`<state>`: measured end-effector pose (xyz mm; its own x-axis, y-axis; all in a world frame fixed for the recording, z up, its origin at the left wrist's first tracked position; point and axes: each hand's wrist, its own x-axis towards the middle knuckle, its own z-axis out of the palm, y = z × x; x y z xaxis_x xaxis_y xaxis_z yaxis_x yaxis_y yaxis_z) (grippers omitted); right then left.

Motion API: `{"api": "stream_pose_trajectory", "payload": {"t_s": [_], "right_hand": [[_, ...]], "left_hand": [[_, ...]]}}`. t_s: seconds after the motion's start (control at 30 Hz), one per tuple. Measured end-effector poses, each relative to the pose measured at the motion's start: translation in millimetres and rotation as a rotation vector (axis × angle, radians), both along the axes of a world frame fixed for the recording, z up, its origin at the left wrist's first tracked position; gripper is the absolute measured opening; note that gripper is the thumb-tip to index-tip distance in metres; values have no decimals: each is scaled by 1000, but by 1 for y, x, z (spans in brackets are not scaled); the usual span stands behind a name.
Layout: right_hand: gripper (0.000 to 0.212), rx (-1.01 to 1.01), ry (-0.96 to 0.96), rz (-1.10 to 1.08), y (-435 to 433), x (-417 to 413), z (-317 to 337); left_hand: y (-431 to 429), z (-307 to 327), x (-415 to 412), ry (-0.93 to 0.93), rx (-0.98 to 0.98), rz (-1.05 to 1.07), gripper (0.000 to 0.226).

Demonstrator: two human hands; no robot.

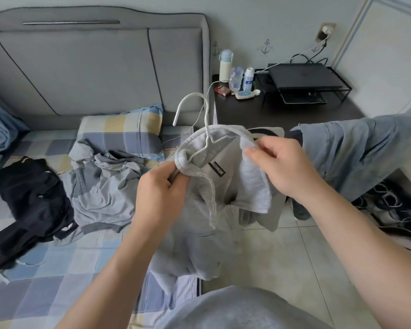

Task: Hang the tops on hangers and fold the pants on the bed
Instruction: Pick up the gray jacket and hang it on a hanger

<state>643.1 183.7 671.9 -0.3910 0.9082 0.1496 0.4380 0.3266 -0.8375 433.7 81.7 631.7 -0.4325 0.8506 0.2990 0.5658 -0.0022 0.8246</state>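
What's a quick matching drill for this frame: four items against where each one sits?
Items
1. hanger
2. black garment
3. laptop
4. pillow

Places
A. on a wire stand on the desk
B. partly inside the neck of the grey top, hook sticking out
C. lying on the bed, far left
D. up by the headboard

Pairs: 1-B, 2-C, 3-A, 4-D
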Motion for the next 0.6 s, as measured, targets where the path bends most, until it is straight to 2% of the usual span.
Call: {"api": "stream_pose_trajectory", "payload": {"t_s": [0.1,0.23,0.37,0.47,0.6], "right_hand": [[41,-82,107,-74,2,4,-2],[58,-119,216,-96,3,1,-6],[55,77,30,-188,6,0,-13],[32,258,-45,-217,9,4,-19],[31,178,-153,-62,11,9,-25]], "left_hand": [[-1,4,-6,34,52,-22,48],[-2,7,-14,74,86,-69,49],[-2,7,-23,84,101,-101,50],[-7,4,-33,77,116,-101,50],[-13,3,-50,3,141,-84,52]]}}
